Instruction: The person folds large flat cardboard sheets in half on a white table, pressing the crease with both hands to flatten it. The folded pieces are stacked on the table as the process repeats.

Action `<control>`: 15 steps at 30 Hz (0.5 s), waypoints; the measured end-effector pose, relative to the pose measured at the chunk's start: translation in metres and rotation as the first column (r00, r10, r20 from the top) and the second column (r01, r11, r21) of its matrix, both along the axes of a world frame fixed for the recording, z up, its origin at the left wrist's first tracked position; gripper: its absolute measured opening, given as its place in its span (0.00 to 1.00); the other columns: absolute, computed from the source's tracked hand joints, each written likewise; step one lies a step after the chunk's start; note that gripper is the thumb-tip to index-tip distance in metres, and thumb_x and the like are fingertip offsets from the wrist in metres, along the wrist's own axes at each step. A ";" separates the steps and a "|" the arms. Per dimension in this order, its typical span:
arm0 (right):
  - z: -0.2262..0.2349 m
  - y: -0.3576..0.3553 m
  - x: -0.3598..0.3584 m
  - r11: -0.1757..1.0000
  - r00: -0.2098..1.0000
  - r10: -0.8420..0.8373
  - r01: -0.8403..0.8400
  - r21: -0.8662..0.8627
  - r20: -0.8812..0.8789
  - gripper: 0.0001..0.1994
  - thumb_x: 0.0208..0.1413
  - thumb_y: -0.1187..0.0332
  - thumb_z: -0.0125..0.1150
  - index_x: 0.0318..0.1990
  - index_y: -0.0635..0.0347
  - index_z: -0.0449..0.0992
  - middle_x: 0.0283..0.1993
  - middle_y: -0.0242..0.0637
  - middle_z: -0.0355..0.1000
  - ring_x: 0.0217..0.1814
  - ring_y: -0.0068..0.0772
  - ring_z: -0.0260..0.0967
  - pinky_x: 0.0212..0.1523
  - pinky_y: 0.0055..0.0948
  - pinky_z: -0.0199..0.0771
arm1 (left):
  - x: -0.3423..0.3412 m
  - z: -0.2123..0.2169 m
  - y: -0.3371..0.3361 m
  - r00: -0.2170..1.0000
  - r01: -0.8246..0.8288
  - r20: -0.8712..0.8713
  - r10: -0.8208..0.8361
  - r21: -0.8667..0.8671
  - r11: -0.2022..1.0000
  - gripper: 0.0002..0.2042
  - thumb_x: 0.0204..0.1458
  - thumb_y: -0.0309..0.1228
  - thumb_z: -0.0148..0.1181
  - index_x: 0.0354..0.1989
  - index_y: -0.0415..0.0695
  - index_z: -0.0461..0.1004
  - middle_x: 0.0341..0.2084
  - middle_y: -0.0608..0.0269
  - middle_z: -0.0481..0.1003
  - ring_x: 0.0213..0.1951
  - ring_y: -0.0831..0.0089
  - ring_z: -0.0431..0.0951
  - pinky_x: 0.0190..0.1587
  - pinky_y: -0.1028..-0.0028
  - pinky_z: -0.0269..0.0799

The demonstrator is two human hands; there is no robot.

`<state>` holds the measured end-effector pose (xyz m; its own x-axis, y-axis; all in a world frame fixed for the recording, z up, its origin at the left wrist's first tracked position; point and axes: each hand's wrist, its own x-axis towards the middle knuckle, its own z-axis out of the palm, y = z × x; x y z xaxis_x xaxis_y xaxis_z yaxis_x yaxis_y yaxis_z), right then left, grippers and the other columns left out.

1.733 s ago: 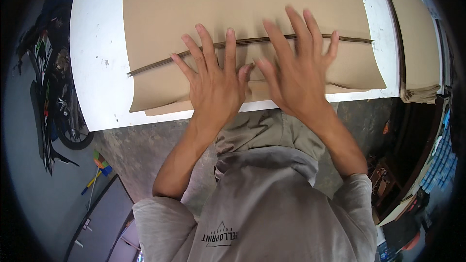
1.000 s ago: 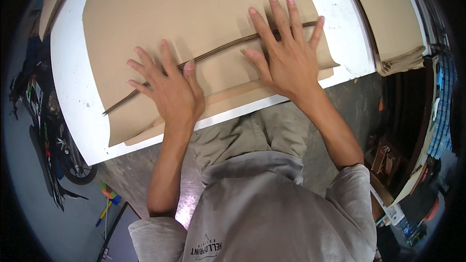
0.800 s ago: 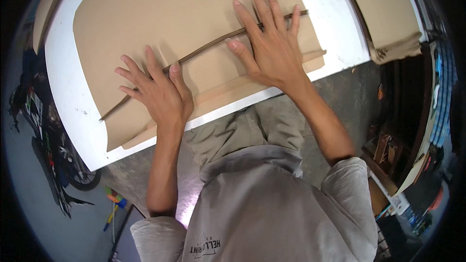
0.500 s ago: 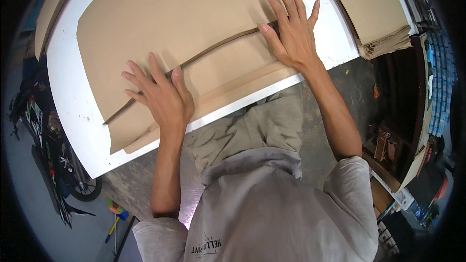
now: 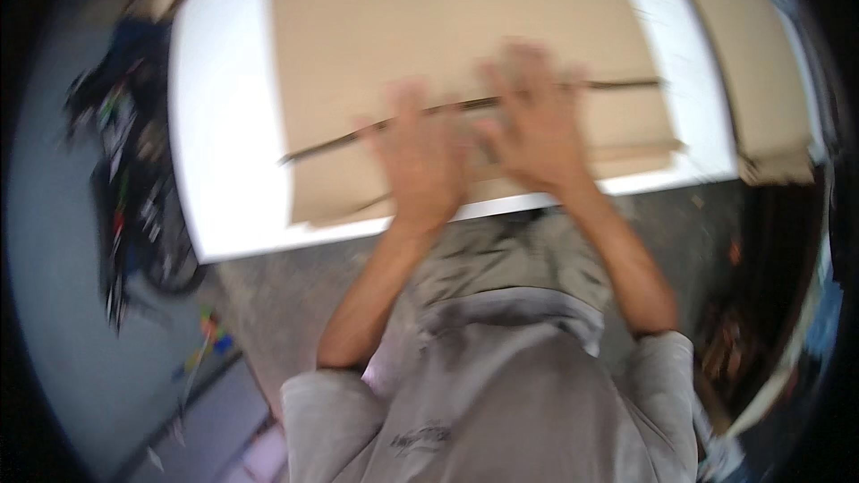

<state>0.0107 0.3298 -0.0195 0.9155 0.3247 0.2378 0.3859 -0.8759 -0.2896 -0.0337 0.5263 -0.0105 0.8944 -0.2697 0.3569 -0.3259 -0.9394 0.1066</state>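
A large sheet of brown paper [image 5: 447,27] lies on the white tabletop, with a folded-looking edge along its near side. Across it, from left to right, runs a thin dark brown strip [image 5: 327,145]. My left hand [image 5: 420,156] rests over the strip, fingers stretched forward and blurred. Close beside it on the right, my right hand [image 5: 537,130] also lies over the strip with its fingers spread. Both hands look flat, and neither shows anything gripped. The part of the strip beneath my fingers is hidden.
Bare white tabletop [image 5: 224,125] shows left of the sheet. A stack of brown paper [image 5: 761,63] lies on the right. Beyond the table's left side stands a dark bike-like vehicle [image 5: 148,179]. Dark shelving [image 5: 778,250] is at the right.
My hands have come closer together along the strip, the left moving right across the sheet. The whole view has turned and shifted, and the hands are now blurred.
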 end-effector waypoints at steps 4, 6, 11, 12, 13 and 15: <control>0.018 -0.006 0.006 0.996 0.999 0.027 -0.025 -0.083 0.027 0.35 0.70 0.40 0.53 0.79 0.44 0.65 0.86 0.47 0.51 0.88 0.58 0.43 0.79 0.81 0.29 | -0.013 0.028 0.046 0.988 -0.130 -0.072 0.134 0.058 0.990 0.39 0.62 0.54 0.64 0.76 0.44 0.64 0.78 0.37 0.56 0.81 0.38 0.49 0.71 0.18 0.29; 0.023 -0.011 0.003 0.994 0.999 0.033 -0.031 -0.105 0.020 0.35 0.70 0.40 0.54 0.79 0.44 0.65 0.85 0.46 0.52 0.87 0.57 0.44 0.79 0.80 0.29 | -0.010 0.036 0.063 0.989 -0.110 -0.097 0.114 0.045 0.993 0.43 0.59 0.58 0.65 0.76 0.43 0.64 0.78 0.35 0.54 0.81 0.37 0.48 0.71 0.18 0.28; 0.023 -0.013 0.000 0.985 0.999 0.033 -0.036 -0.168 -0.021 0.33 0.70 0.46 0.55 0.79 0.43 0.64 0.85 0.43 0.53 0.88 0.55 0.43 0.80 0.77 0.26 | 0.009 0.022 0.067 0.991 -0.034 -0.133 0.024 -0.070 0.997 0.40 0.60 0.57 0.64 0.75 0.43 0.66 0.78 0.36 0.55 0.80 0.37 0.50 0.73 0.20 0.27; 0.024 -0.013 0.000 0.985 0.999 0.032 -0.033 -0.170 -0.013 0.33 0.70 0.48 0.56 0.79 0.43 0.64 0.86 0.41 0.52 0.88 0.53 0.42 0.81 0.75 0.24 | 0.013 0.020 0.071 0.994 -0.013 -0.113 0.000 -0.118 0.993 0.39 0.61 0.57 0.64 0.75 0.43 0.66 0.78 0.37 0.56 0.80 0.37 0.50 0.73 0.21 0.27; 0.020 -0.012 0.001 0.986 0.999 0.032 -0.035 -0.163 -0.023 0.33 0.70 0.47 0.56 0.79 0.45 0.65 0.85 0.43 0.53 0.88 0.54 0.44 0.81 0.76 0.26 | 0.013 0.015 0.076 0.996 0.010 -0.082 -0.025 -0.178 0.984 0.39 0.61 0.57 0.63 0.74 0.43 0.67 0.78 0.36 0.56 0.80 0.37 0.50 0.73 0.21 0.27; 0.022 -0.014 -0.003 0.988 0.997 0.066 -0.060 -0.145 0.034 0.33 0.70 0.44 0.56 0.77 0.48 0.67 0.83 0.46 0.55 0.87 0.56 0.46 0.79 0.79 0.29 | 0.003 0.013 0.083 0.998 0.052 -0.016 -0.060 -0.304 0.951 0.39 0.63 0.59 0.61 0.73 0.42 0.68 0.77 0.36 0.57 0.80 0.38 0.51 0.73 0.21 0.26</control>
